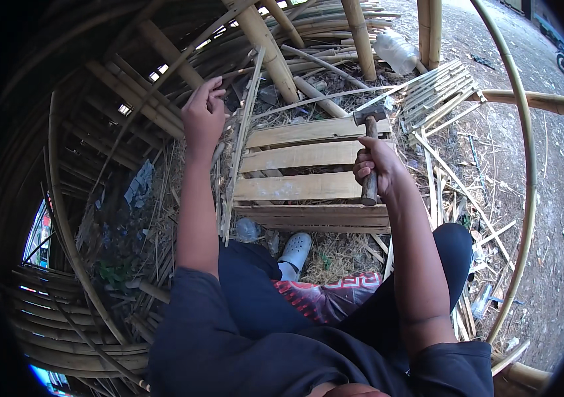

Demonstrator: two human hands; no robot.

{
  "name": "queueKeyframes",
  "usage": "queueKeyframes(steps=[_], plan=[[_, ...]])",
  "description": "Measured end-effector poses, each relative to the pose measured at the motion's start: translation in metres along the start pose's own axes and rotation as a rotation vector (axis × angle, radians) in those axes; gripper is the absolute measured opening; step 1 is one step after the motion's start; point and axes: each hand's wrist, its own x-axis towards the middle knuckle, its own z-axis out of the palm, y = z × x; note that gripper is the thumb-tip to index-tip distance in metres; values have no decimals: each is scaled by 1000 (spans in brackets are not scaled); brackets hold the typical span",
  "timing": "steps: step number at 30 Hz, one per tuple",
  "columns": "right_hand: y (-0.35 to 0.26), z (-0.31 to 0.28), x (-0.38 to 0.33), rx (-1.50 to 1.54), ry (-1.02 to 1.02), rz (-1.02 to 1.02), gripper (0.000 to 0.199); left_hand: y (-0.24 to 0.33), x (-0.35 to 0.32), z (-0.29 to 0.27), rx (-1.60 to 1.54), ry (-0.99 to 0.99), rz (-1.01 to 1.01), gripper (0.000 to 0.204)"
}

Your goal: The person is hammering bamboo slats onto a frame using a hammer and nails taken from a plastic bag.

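My right hand [379, 167] is closed round the wooden handle of a hammer [370, 127]. The hammer's dark metal head points away from me, over the right end of a slatted wooden crate [298, 188]. Pale flat slats with gaps between them form the crate's top. Raised at the left, my left hand [204, 114] has loosely bent fingers, somewhat apart, and nothing visible in them. Beside it, long thin bamboo strips [243, 149] run along the crate's left side, apart from the hand as far as I can see.
A smaller slatted panel [437, 89] lies beyond the crate at the right. Bamboo posts [268, 49] stand at the back, near a clear plastic jug [395, 51]. A curved bamboo pole [526, 172] arches on the right. Loose sticks litter the ground around my clog [296, 249].
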Motion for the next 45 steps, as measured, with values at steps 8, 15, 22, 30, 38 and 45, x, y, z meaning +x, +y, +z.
queueKeyframes(steps=[8, 15, 22, 30, 38, 45], plan=[[-2, -11, 21, 26, -65, 79, 18, -29, -101, 60, 160, -679, -206, 94], [-11, -14, 15, -3, 12, -6, 25, -44, -164, 120, 562, -989, -296, 104], [-15, -18, 9, 11, 18, -22, 27, -91, -206, 157, 549, -820, -314, 80], [-19, -23, 0, -3, 35, -28, 22, -102, -210, 168, 671, -755, -361, 81], [-16, -23, -6, -17, -11, 4, 19, -133, -185, 153, 705, -891, -130, 78], [-16, -23, -8, -19, 16, 8, 16, -141, -84, 72, 416, -579, -221, 68]])
